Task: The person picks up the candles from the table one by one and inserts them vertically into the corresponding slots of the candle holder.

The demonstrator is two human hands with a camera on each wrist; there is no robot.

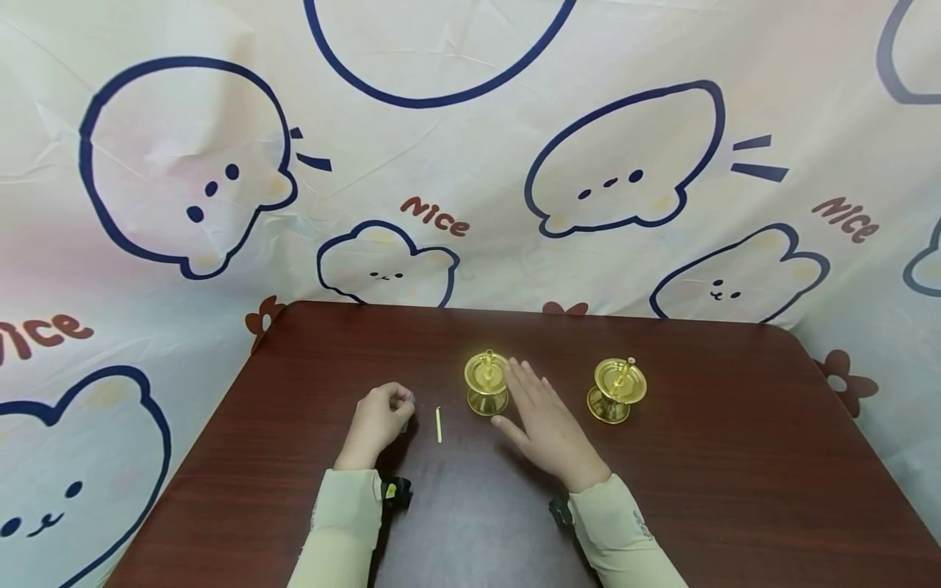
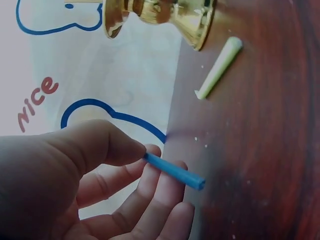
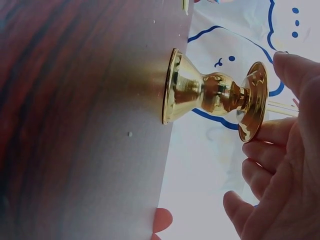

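Observation:
My left hand (image 1: pixel 378 420) pinches a thin blue stick, which looks like a small candle (image 2: pixel 175 171), between thumb and index finger, just over the table. To its right a pale yellow-green stick of similar shape (image 1: pixel 439 425) lies on the wood. A brass candle holder (image 1: pixel 487 402) with a wide dish and flared foot stands upright near the middle. Beside that holder is my right hand (image 1: pixel 547 429), its fingers extended at the dish's rim; in the right wrist view the fingertips appear to touch the dish (image 3: pixel 254 102).
A second brass holder (image 1: pixel 610 406) stands to the right of my right hand. The dark wooden table (image 1: pixel 735 457) bears a few tiny pale crumbs. Behind it hangs a white cloth (image 1: pixel 485 155) with blue cartoon outlines.

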